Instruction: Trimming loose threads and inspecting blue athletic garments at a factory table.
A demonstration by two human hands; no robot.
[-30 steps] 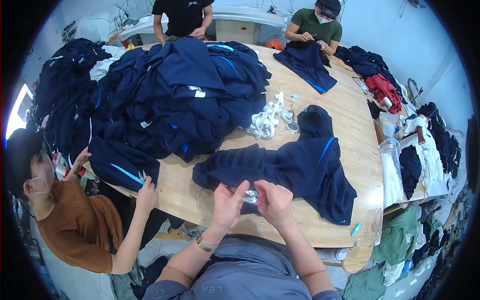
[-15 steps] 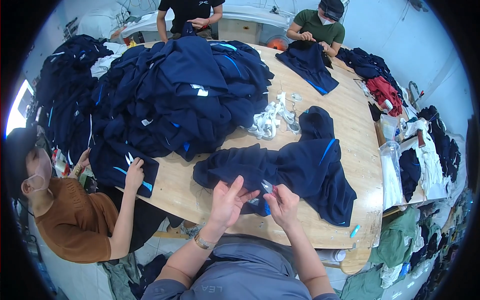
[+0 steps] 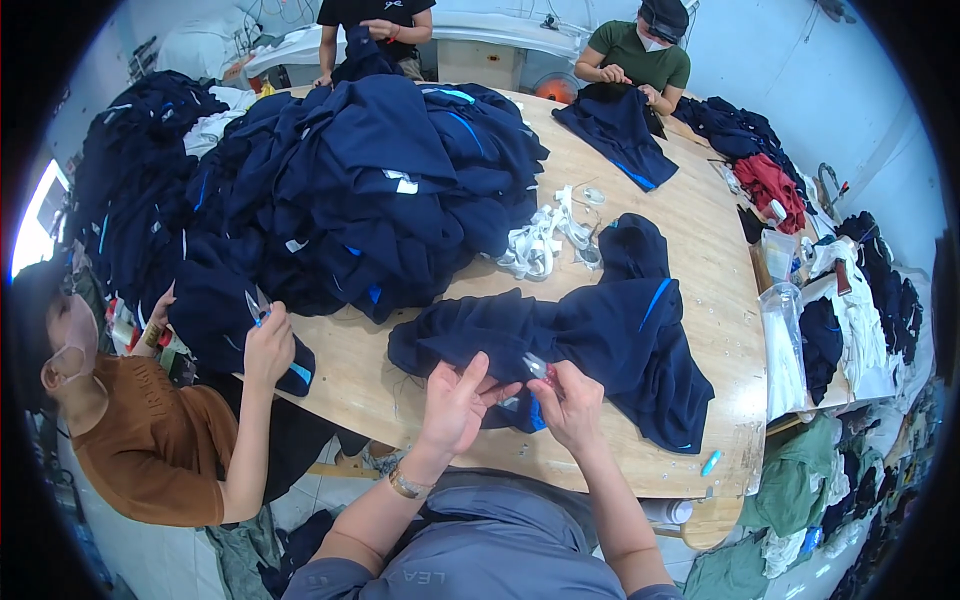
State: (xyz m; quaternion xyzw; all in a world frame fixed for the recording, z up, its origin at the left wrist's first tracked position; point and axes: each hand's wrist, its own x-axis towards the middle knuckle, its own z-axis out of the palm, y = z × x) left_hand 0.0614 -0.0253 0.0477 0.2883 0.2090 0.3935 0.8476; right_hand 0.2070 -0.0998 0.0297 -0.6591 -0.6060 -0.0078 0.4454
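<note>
A navy garment (image 3: pixel 600 325) with bright blue trim lies spread on the table in front of me, its near edge at my hands. My left hand (image 3: pixel 455 405) is at that edge, thumb up and the other fingers curled against the cloth, gripping it. Close by on the right, my right hand (image 3: pixel 572 408) is closed around small thread snips (image 3: pixel 537 367) with a red handle. Their metal blades point away from me over the cloth, near my left fingertips. The exact spot between the blades is too small to make out.
A big heap of navy garments (image 3: pixel 350 190) covers the table's far left. White straps (image 3: pixel 535 245) lie beside it, and a turquoise cap-like piece (image 3: pixel 711 462) sits near the right edge. Left, a co-worker (image 3: pixel 150 430) holds scissors; two others work across the table (image 3: pixel 700 250).
My right hand and the snips have shifted slightly right; my left hand stays put. The co-worker at left has lifted and turned their cloth, and the one at the far side has raised a hand.
</note>
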